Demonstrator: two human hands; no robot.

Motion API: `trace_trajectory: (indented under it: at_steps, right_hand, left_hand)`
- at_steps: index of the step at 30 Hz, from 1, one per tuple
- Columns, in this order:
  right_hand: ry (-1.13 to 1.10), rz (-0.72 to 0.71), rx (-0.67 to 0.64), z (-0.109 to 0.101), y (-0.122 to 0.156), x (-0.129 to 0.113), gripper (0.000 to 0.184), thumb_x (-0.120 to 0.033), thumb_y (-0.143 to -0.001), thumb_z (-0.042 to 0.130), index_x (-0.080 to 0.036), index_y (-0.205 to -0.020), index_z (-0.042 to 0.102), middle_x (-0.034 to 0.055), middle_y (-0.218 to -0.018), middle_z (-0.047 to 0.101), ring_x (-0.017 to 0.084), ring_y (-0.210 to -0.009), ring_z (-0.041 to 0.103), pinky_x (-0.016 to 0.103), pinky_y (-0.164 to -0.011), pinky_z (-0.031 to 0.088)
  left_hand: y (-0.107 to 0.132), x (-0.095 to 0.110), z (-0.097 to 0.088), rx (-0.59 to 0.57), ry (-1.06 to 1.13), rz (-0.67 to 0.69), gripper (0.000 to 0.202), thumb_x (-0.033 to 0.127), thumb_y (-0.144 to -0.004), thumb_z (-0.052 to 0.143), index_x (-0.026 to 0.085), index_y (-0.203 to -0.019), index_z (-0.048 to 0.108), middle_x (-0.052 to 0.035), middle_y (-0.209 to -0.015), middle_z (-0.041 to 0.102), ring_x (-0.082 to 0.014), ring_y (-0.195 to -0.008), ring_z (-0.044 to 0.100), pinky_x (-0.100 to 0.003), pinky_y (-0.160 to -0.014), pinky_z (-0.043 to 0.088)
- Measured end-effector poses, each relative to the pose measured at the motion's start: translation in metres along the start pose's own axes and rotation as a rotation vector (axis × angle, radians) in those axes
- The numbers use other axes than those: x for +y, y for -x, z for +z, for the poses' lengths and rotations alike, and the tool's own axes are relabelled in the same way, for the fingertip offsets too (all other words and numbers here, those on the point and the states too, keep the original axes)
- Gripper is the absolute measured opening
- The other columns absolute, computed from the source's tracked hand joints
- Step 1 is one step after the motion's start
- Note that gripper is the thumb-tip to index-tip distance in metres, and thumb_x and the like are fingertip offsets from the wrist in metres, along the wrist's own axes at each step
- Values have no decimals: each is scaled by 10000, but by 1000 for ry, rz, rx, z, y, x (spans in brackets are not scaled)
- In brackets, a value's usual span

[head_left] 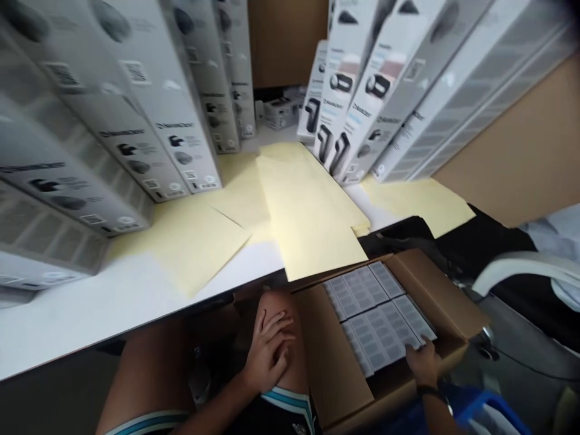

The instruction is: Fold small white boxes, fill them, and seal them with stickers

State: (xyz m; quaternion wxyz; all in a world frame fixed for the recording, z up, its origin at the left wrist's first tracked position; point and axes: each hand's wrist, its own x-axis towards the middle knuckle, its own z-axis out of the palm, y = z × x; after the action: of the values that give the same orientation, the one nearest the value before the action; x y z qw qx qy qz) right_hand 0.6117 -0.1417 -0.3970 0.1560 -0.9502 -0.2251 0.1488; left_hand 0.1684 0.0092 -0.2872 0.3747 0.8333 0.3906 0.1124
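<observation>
My left hand (269,353) lies on my bare knee with its fingers stretched and slightly spread, holding nothing. At the lower right, my right hand (423,360) reaches into an open cardboard carton (338,377). Its fingertips close on the near edge of a grey-white product box (412,320), one of several packed in two rows inside the carton. The undersides of the packed boxes and part of my right fingers are hidden. A dark band circles my right wrist.
Tall printed product boxes (181,127) stand along the left of the white table (149,296), with more boxes (357,115) at the right. Yellow paper sheets (312,211) lie between them, one overhanging the edge. A white chair armrest (521,266) is beyond the carton.
</observation>
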Motion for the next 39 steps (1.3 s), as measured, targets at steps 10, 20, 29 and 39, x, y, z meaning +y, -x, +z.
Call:
trace_trajectory:
  at_steps: [10, 20, 29, 39]
  right_hand:
    - [-298, -925, 198, -99, 90, -253, 507, -341, -856, 610, -214, -1342, 543, 180, -1363, 502, 315, -1231, 575, 488, -996, 535]
    - [51, -1341, 332, -140, 135, -397, 372, -134, -965, 440, -248, -1178, 723, 43, -1438, 573, 353, -1397, 426, 620, -1093, 373]
    - [-219, -1418, 253, -155, 293, -312, 581, 3, -858, 484, -350, -1291, 644, 35, -1454, 550, 361, -1440, 385, 691, -1061, 386]
    - [-550, -1094, -690, -165, 341, -202, 876, -712, -837, 606, -288, -1560, 349, 144, -1606, 311, 349, -1435, 414, 493, -1080, 497]
  left_hand:
    - [7, 1, -11, 36, 274, -36, 348, 157, -815, 524, 240, -1094, 715, -58, -1411, 611, -290, -1456, 413, -622, -1262, 39]
    - [34, 5, -30, 2, 619, -109, 235, 299, -775, 695, 214, -985, 759, -110, -1427, 597, -368, -1482, 361, -641, -1243, 96]
    - [59, 53, -134, -5, 1343, -125, 927, 811, -815, 488, 170, -1484, 437, -225, -1375, 609, -357, -1225, 643, -479, -933, 568]
    - [104, 103, -167, 225, 1236, -326, 594, 509, -702, 826, 74, -1085, 695, -173, -1093, 747, -278, -887, 723, -335, -751, 569]
